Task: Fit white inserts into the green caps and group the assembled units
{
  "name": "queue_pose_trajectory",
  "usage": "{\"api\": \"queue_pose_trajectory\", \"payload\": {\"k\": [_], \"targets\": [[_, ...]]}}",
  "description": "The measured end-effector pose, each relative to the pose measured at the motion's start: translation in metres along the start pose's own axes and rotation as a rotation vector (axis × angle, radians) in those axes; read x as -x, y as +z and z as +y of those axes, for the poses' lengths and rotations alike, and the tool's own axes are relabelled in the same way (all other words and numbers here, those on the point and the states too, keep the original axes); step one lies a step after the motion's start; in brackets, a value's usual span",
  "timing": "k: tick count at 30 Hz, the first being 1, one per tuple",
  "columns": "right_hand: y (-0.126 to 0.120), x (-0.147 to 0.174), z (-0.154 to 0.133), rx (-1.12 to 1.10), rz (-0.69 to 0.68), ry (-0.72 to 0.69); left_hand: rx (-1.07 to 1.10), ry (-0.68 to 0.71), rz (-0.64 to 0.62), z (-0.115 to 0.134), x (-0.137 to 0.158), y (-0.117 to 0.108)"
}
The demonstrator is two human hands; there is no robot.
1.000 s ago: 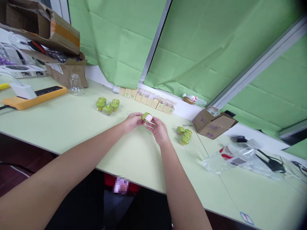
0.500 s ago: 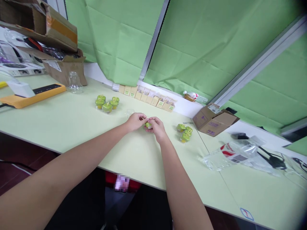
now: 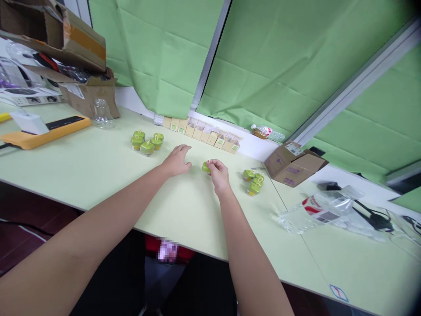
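Note:
My right hand (image 3: 219, 175) pinches a small green lid (image 3: 205, 167) between thumb and fingertips, just above the table. To its left, my left hand (image 3: 177, 160) is held over the table with thumb and fingers apart, and I see nothing gripped in it. Beyond the left hand stands a group of small clear jars with green lids (image 3: 147, 148), with yellow showing inside and pale loops on top. Right of my right hand is a smaller group of similar green-lidded jars (image 3: 254, 188).
Small cardboard boxes (image 3: 199, 131) line the back of the table. A clear plastic bottle (image 3: 268, 133) lies behind them. An open carton (image 3: 291, 164) and a clear plastic bag (image 3: 315, 210) are to the right. A yellow-orange device (image 3: 49, 133) and a clear container (image 3: 103, 114) stand left.
My hands were together on the small green item. The left hand has let go and moved left, over where a clear thing lay. The right hand keeps the lid.

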State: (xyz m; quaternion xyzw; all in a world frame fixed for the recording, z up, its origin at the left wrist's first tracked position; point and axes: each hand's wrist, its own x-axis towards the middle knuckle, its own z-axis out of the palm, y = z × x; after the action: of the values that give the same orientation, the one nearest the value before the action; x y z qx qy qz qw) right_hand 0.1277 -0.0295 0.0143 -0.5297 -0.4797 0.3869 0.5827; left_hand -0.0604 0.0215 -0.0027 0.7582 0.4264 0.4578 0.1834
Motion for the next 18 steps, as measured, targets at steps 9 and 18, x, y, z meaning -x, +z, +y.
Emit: {"api": "queue_pose_trajectory", "payload": {"k": [9, 18], "targets": [[0.001, 0.001, -0.003, -0.072, 0.050, -0.031, -0.252, 0.009, -0.083, 0.001, -0.001, -0.017], [0.005, 0.000, 0.000, -0.064, -0.031, -0.199, 0.191, -0.052, -0.363, 0.001, 0.004, 0.001]]}}
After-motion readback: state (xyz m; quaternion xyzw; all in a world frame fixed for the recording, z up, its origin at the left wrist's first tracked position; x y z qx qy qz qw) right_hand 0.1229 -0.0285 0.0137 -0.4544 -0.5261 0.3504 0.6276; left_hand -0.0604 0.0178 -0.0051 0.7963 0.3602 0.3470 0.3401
